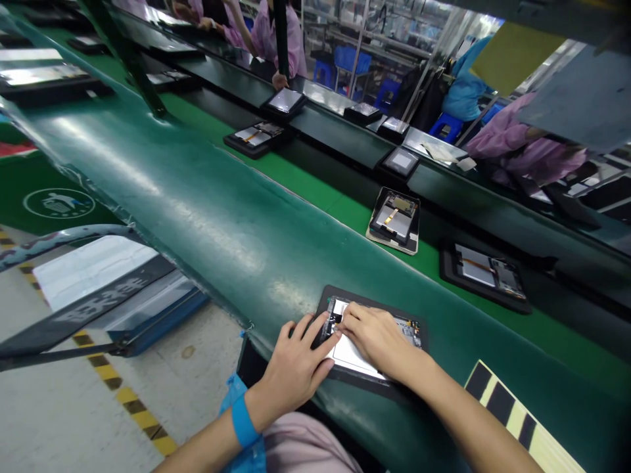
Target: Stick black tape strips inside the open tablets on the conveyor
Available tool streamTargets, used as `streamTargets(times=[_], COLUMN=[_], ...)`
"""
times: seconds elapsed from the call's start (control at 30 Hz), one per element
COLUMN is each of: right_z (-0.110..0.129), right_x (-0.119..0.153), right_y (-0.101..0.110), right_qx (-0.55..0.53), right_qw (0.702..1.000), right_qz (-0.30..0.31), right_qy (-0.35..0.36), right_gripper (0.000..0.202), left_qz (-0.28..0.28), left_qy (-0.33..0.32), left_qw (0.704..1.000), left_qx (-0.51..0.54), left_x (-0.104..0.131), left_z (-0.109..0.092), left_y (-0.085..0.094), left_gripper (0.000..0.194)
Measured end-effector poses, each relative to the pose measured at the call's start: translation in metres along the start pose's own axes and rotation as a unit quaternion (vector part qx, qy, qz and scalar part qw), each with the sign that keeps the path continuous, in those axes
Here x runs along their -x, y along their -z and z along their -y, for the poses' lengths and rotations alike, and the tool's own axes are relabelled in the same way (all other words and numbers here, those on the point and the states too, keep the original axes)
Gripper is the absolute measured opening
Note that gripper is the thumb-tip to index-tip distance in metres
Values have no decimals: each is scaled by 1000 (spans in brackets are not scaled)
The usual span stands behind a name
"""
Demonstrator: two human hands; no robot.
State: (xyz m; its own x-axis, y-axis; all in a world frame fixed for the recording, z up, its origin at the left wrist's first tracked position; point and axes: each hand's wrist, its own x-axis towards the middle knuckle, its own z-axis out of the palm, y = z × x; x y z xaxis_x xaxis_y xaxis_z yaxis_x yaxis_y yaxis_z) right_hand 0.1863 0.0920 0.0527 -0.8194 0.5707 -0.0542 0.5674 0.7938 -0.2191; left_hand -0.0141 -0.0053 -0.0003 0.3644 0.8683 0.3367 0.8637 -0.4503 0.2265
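We had the device point(349, 358) open on the counter point(197, 223), uncovered, our left hand point(294, 368) resting loosely spread fingers at its edge, our right hand point(377, 335) bunching its fingers above, their grasp impossible to tell.

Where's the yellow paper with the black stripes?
In the head view, the striped paper is at the bottom right. It lies on the green bench, just to the right of the person's right arm.
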Motion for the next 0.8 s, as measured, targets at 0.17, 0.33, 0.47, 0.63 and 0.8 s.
streamTargets(times=[0.17,0.33,0.47,0.63,0.8], right_z=[-6,-16,-28,-40,-24], right_x=[33,113,187,274,301], right_y=[7,7,11,8,-17], right_qx=[-65,-119,-108,-84,-103], right_qw=[994,951,874,797,805], right_qz=[-62,-179,-278,-283,-201], right_qy=[-61,-222,-383,-528,-549], right_gripper=[27,20,29,40,39], left_qz=[2,-16,-27,-1,70], left_qy=[-9,-37,-116,-252,-365], left_qw=[1000,998,989,959,918], left_qx=[30,48,89,132,140], left_x=[4,-2,-24,-55,-76], left_z=[6,5,-13,-67,-125], left_y=[2,7,5,-9,-27], left_gripper=[40,39,38,40,47])
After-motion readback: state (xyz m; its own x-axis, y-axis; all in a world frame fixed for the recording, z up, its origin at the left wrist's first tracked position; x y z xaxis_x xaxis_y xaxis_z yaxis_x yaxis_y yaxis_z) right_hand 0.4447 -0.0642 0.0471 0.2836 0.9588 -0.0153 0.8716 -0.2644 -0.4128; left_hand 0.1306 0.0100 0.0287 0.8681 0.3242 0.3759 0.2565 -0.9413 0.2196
